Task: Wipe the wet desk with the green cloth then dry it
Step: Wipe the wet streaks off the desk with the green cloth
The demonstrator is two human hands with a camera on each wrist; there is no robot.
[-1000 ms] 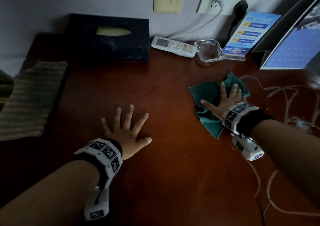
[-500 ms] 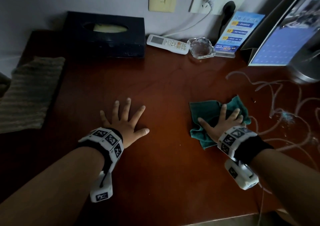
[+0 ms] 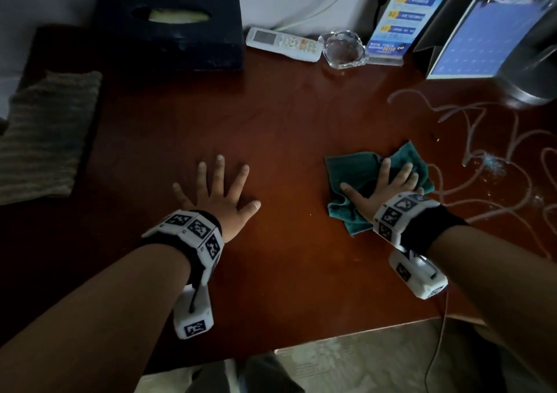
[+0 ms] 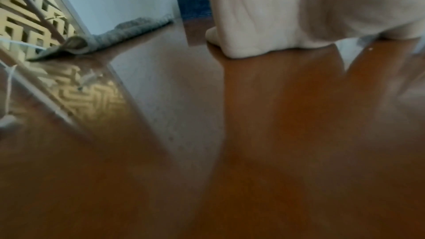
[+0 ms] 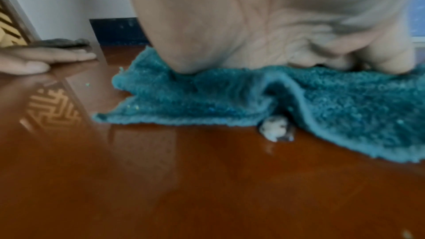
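Note:
The green cloth point(image 3: 352, 169) lies crumpled on the reddish-brown desk point(image 3: 286, 121), right of centre. My right hand point(image 3: 384, 183) presses flat on it with fingers spread and straight. In the right wrist view the palm point(image 5: 241, 24) bears down on the teal cloth point(image 5: 230, 101), whose front edge trails onto the wood. My left hand point(image 3: 218, 190) rests flat on the bare desk with fingers spread, and holds nothing. Streaks of water point(image 3: 482, 157) glisten on the desk to the right of the cloth.
A grey striped towel point(image 3: 45, 133) lies at the far left. Along the back wall stand a black tissue box point(image 3: 168, 28), a white remote point(image 3: 283, 43), a glass ashtray point(image 3: 343, 50), a blue card stand point(image 3: 404, 19) and a tilted screen point(image 3: 488, 31). The desk's front edge point(image 3: 346, 337) is near.
My right hand has dragged the green cloth toward me, away from the ashtray. The left hand has stayed flat in place.

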